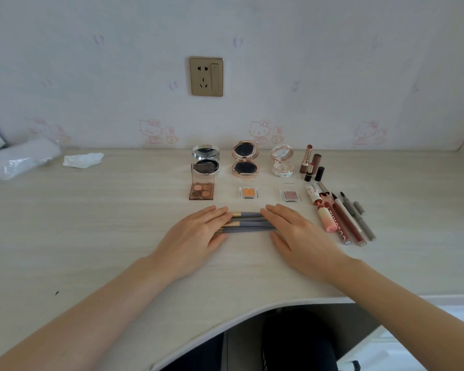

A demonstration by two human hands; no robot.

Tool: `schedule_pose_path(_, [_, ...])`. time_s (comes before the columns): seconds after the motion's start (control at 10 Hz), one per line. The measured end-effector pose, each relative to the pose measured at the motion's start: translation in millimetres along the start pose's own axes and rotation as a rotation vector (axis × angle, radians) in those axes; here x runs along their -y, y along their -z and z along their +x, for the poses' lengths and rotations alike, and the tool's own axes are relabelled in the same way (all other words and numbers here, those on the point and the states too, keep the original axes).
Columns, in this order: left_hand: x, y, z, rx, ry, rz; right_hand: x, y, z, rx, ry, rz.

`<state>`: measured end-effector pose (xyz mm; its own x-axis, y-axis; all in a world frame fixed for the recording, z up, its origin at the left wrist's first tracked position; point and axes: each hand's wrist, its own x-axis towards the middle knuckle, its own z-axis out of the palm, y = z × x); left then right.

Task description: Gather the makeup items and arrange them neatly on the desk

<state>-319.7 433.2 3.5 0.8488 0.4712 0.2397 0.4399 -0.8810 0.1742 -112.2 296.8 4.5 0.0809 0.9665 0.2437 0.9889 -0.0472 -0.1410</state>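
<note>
Both hands, left hand and right hand, lie flat with straight fingers, pressing the brushes together on the tabletop.

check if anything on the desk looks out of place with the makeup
A crumpled tissue and a plastic-wrapped roll lie at the desk's far left, apart from the makeup rows. The makeup itself looks tidy.

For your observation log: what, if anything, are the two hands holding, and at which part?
Nothing is gripped. The left hand and right hand lie flat, straight fingers pressing the two ends of the grey makeup brushes.
</note>
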Motion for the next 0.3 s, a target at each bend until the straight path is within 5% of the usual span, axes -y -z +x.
schedule_pose_path(0.3, [-14.8,7.0,-18.3,-0.087,0.077,-0.007,4.8,6.8,-17.9,-0.069,-0.055,0.045])
